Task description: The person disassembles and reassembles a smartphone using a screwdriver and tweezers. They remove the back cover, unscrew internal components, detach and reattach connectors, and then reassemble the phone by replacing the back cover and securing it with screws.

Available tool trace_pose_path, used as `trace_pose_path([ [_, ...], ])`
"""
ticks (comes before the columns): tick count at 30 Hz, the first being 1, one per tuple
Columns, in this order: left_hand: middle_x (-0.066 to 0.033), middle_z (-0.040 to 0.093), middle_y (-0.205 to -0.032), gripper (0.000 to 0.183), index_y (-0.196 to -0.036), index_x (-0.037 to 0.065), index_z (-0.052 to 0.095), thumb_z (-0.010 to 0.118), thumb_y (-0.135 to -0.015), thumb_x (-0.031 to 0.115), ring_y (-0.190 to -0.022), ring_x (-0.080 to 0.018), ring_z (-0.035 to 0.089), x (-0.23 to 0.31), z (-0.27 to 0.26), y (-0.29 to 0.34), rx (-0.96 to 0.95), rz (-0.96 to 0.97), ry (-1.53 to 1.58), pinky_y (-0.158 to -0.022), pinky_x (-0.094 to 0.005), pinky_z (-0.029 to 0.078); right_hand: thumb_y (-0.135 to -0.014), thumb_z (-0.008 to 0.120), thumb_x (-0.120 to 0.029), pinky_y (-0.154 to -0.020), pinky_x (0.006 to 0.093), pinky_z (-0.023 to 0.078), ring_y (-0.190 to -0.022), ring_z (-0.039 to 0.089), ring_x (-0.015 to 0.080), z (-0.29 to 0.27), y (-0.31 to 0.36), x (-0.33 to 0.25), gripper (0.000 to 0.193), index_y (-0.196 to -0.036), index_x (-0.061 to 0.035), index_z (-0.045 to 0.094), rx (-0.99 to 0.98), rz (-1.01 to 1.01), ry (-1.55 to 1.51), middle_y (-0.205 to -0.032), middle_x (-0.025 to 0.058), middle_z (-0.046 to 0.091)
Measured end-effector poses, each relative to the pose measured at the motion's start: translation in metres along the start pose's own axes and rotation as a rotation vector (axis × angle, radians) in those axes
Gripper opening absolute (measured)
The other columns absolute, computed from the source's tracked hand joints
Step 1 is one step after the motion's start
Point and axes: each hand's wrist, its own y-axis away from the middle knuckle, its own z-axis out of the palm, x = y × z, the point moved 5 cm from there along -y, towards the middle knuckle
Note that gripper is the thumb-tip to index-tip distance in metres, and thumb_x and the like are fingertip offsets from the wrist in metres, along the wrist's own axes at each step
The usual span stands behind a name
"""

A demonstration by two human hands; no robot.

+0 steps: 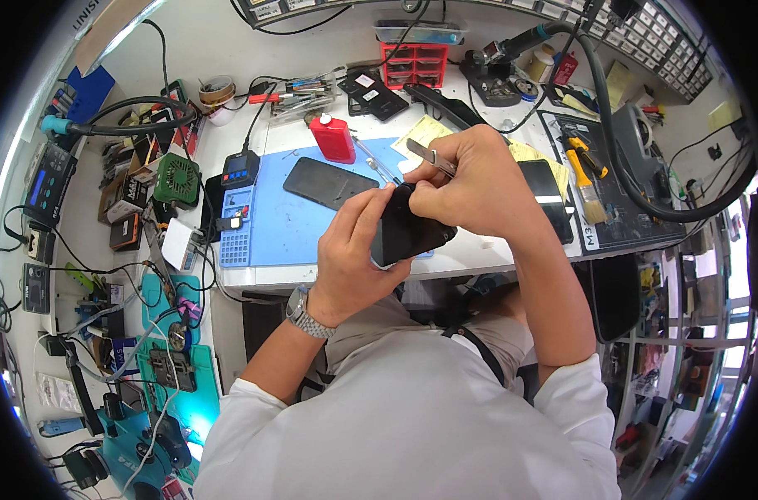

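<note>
A black smartphone (408,229) is tilted up in front of me, over the near edge of the bench. My left hand (352,246) grips it along its left side, fingers on one face and thumb at the lower corner. At the phone's upper edge, my right hand (472,185) is closed around silver tweezers (431,157); their blunt end sticks out past the knuckles and the tips are hidden. Behind the phone, a dark phone panel (329,182) lies flat on the blue work mat (271,218). A red bottle (333,139) stands at the mat's far edge.
A black mat with a yellow-handled brush (590,196) and screwdrivers lies right. Another dark phone (547,200) rests beside it. Red drawers (414,65) stand at the back. A thick black hose (610,125) arches over the right side. A green fan (177,179) and cables crowd the left.
</note>
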Motion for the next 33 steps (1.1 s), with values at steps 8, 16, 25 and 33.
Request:
trace_pose_path([
  [8, -0.0213, 0.067, -0.138, 0.093, -0.152, -0.002, 0.060, 0.100, -0.069, 0.012, -0.116, -0.0362, 0.075, 0.000, -0.001, -0.004, -0.029, -0.014, -0.018, -0.098, -0.0428, 0.064, -0.072, 0.077, -0.012, -0.057, 0.0325, 0.051, -0.060, 0.064, 0.0149, -0.001, -0.017, -0.014, 0.019, -0.075, 0.0065, 0.075, -0.079, -0.064, 0.039, -0.066, 0.0099, 0.071],
  [16, -0.0176, 0.068, -0.138, 0.095, -0.154, 0.001, 0.061, 0.093, -0.064, 0.004, -0.114, -0.0383, 0.073, 0.006, 0.007, -0.001, 0.002, 0.050, -0.001, -0.094, -0.0448, 0.064, -0.068, 0.084, -0.017, -0.065, 0.0367, 0.057, -0.064, 0.070, 0.0232, -0.012, -0.025, -0.005, 0.025, -0.080, 0.0054, 0.082, -0.230, 0.097, 0.113, -0.070, 0.0181, 0.074],
  [25, -0.0266, 0.071, -0.145, 0.072, -0.134, 0.003, 0.067, 0.096, -0.068, 0.007, -0.119, -0.0401, 0.076, 0.001, 0.020, 0.002, -0.085, 0.048, 0.012, -0.100, -0.0440, 0.064, -0.069, 0.080, -0.009, -0.054, 0.0293, 0.038, -0.060, 0.056, 0.0120, -0.006, -0.036, 0.051, 0.013, -0.070, 0.0004, 0.070, -0.182, 0.389, -0.159, -0.066, 0.0042, 0.065],
  [33, -0.0285, 0.069, -0.149, 0.057, -0.121, 0.005, 0.072, 0.091, -0.067, 0.002, -0.132, -0.0445, 0.072, -0.004, 0.004, 0.000, -0.076, 0.192, -0.010, -0.111, -0.0522, 0.059, -0.079, 0.076, -0.008, -0.065, 0.0261, 0.048, -0.070, 0.061, 0.0073, -0.019, 0.009, 0.031, 0.024, -0.098, 0.0032, 0.085, -0.238, 0.061, -0.209, -0.075, 0.0024, 0.073],
])
